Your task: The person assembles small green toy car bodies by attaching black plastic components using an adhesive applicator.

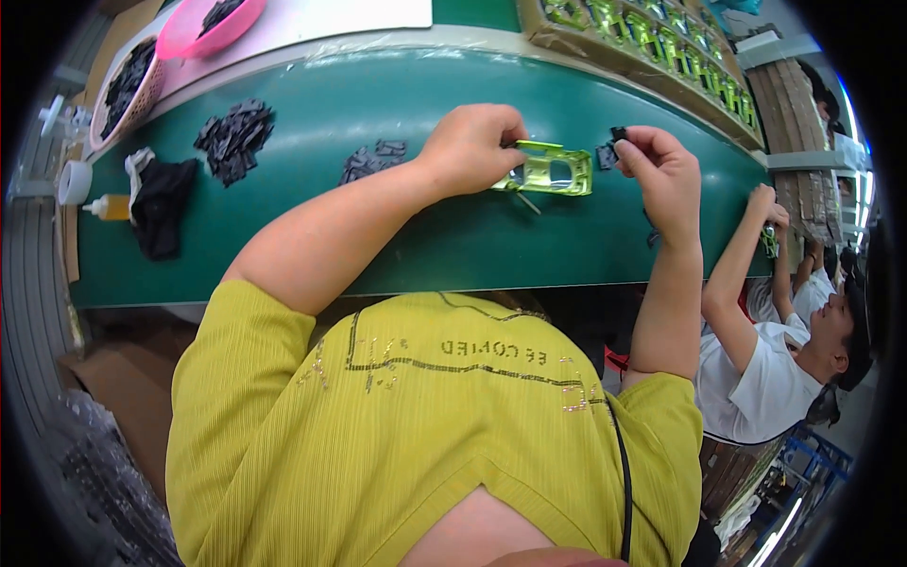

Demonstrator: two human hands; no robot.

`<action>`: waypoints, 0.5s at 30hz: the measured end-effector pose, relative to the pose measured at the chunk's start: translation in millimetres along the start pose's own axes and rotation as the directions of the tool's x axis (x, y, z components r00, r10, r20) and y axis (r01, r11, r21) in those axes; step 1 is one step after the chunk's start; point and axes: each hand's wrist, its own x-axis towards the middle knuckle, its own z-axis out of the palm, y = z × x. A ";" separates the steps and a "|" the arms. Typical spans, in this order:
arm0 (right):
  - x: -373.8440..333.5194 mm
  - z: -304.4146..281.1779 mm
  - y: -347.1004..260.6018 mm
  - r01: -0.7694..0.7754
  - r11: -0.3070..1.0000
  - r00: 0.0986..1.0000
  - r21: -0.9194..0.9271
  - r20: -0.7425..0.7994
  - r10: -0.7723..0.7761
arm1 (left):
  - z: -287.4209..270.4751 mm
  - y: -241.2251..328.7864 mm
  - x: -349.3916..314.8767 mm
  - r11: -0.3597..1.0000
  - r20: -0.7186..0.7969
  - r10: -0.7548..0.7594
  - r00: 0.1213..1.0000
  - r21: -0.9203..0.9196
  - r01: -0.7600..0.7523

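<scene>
one green car shell (pixel 539 173) at 1 o'clock over bench (pixel 425 246), pinched by left hand (pixel 477 142), presumably for steadiness; right hand (pixel 669 172) pinches black piece (pixel 619 133) at shell's 2 o'clock, likely for fine control.

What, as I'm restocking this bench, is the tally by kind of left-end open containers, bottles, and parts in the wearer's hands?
Plastic containers: 2 (pink bowl, pale perforated basket)
Small amber-filled bottle: 1
Shiny green car-shaped shell, left hand: 1
Small black piece, right hand: 1
Total: 5
</scene>
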 end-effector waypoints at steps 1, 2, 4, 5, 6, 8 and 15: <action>-5.7 8.2 -5.1 0.259 0.960 0.963 -0.103 0.107 -0.248 | -1.1 0.1 2.2 1.000 -0.001 0.018 1.000 -0.021 -0.018; -8.6 18.0 -7.7 0.508 0.844 0.854 -0.170 0.230 -0.467 | -3.7 0.1 1.2 1.000 0.011 -0.010 1.000 -0.025 0.010; -13.8 34.3 -6.4 0.583 0.765 0.811 -0.275 0.266 -0.522 | -3.0 -1.5 3.0 0.999 0.015 -0.014 1.000 -0.033 0.014; -16.6 42.5 -4.3 0.649 0.664 0.761 -0.372 0.305 -0.573 | -3.2 -2.1 3.3 0.999 0.017 -0.011 1.000 -0.039 0.012; -17.2 50.8 -0.5 0.621 0.690 0.783 -0.372 0.267 -0.562 | -3.5 -1.6 3.0 0.999 0.018 -0.014 1.000 -0.041 0.015; -16.6 60.3 1.6 0.632 0.667 0.772 -0.395 0.238 -0.590 | -5.1 0.1 2.6 1.000 0.037 -0.011 0.999 -0.028 0.012; -15.2 69.0 9.3 0.588 0.718 0.803 -0.373 0.163 -0.573 | -7.8 -1.3 5.0 0.998 0.066 -0.035 0.997 -0.041 0.038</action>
